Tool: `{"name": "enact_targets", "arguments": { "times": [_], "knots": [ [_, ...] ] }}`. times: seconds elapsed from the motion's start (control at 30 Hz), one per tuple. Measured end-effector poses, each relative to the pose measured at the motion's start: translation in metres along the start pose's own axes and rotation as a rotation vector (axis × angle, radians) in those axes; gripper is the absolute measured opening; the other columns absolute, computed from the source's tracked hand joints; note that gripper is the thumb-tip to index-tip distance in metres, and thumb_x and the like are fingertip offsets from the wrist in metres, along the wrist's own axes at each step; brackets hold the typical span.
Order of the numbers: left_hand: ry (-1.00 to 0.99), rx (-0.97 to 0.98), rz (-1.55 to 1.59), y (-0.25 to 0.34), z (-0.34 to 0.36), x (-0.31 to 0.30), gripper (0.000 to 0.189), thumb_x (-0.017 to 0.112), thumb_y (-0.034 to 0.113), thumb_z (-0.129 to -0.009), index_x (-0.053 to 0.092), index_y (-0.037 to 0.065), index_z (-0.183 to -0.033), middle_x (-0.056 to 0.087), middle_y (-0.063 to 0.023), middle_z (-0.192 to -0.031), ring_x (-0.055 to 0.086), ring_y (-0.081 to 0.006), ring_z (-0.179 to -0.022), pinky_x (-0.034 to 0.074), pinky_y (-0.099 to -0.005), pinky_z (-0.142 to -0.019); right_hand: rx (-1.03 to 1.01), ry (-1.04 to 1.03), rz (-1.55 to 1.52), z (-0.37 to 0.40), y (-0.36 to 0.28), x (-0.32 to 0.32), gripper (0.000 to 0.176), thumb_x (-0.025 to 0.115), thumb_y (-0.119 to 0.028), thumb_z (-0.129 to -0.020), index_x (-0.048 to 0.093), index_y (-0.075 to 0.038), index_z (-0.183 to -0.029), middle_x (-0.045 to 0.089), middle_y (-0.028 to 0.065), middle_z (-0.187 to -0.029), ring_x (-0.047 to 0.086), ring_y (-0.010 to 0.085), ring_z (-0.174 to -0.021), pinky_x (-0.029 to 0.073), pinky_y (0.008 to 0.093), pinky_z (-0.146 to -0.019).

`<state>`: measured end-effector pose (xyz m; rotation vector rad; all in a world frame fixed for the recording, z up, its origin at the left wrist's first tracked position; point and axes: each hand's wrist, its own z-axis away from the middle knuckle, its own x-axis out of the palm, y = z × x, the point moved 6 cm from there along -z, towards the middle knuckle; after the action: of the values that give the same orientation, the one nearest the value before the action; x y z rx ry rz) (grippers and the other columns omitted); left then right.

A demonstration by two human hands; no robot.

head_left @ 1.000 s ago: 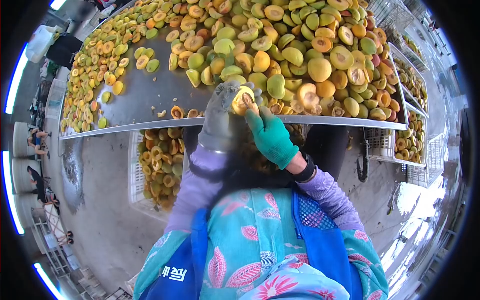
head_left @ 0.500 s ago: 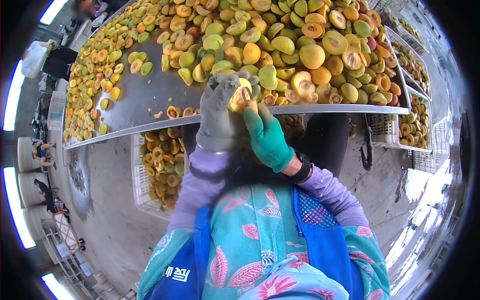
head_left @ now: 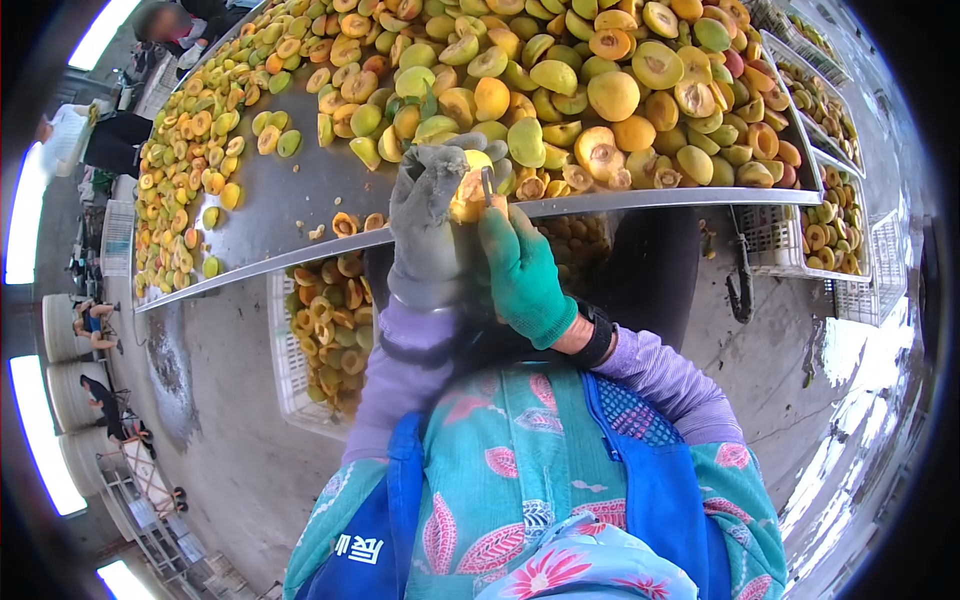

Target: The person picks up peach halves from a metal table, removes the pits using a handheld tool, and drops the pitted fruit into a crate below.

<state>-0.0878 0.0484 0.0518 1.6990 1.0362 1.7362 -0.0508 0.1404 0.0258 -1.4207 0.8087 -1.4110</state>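
In a grey glove, my left hand (head_left: 425, 205) is closed around a yellow peach half (head_left: 467, 200), just above the near edge of the metal table. My right hand (head_left: 527, 275), in a green knitted glove, grips a small pitting knife (head_left: 489, 182) with a curved metal blade. The blade is against the right side of that peach half. The fingers hide most of the knife's handle. Right beyond both hands lies a heap of cut peaches (head_left: 610, 95), green, yellow and orange, some with pits showing.
The steel table's raised front rim (head_left: 660, 199) runs across in front of me. Beneath it stands a white crate (head_left: 290, 365) of peach halves. More filled crates (head_left: 835, 270) stand at the right. At the far upper left, a person (head_left: 165, 25) is beside the table.
Both hands have shifted slightly left with the peach half and knife. The blade has turned a little against the fruit. The whole view has also moved slightly.
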Motion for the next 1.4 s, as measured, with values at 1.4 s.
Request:
{"name": "enact_targets", "arguments": {
  "times": [1.4],
  "knots": [
    [-0.544,0.181,-1.299,-0.001,-0.063,0.024,0.017,0.054,0.014,-0.089,0.065,0.003,-0.097,0.067,-0.0068,-0.079,0.065,-0.0161,-0.068,0.051,-0.0258,-0.057,0.511,-0.202,-0.468,-0.021,0.013,0.01,0.046,0.038,-0.053,-0.096,0.052,-0.012,-0.082,0.049,0.001,-0.059,0.045,0.0113,-0.04,0.033,0.0232,-0.033]
  ]
}}
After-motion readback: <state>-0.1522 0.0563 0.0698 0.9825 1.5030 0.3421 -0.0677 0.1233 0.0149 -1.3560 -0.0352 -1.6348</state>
